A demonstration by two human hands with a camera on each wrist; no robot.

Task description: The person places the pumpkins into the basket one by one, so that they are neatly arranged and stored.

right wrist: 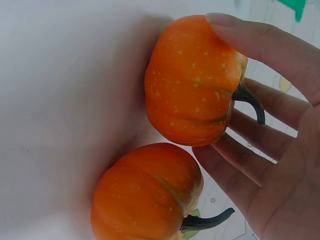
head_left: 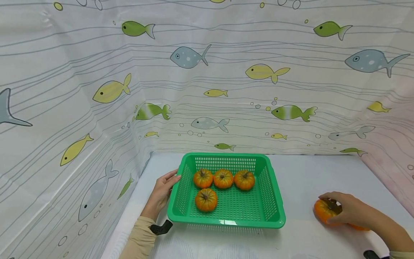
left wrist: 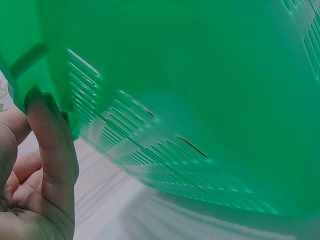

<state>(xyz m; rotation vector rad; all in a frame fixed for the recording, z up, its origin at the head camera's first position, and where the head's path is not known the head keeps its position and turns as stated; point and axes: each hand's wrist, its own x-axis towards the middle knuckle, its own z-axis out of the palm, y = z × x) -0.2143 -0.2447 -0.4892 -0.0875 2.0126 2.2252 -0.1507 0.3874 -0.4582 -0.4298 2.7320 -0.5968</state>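
A green plastic basket [head_left: 207, 220] with slotted walls stands on the table. Its left rim is held by my left hand [head_left: 160, 192], and the left wrist view shows the fingers [left wrist: 50, 130] at the edge of the green wall. Off to the right of the basket, my right hand [head_left: 354, 208] grips a small orange pumpkin [right wrist: 192, 80] from above, thumb on one side and fingers on the other. Its dark curved stem [right wrist: 250, 100] points toward the palm. A second orange pumpkin [right wrist: 145, 195] sits close beside it, mostly hidden under the hand in the head view.
Inside the basket are several small pumpkins: a row along the back, with a middle one [head_left: 223, 178], and a single pumpkin [head_left: 206, 200] in front at the left. A white sheet [head_left: 239, 36] printed with fish hangs behind and along the sides of the white table [head_left: 300, 180].
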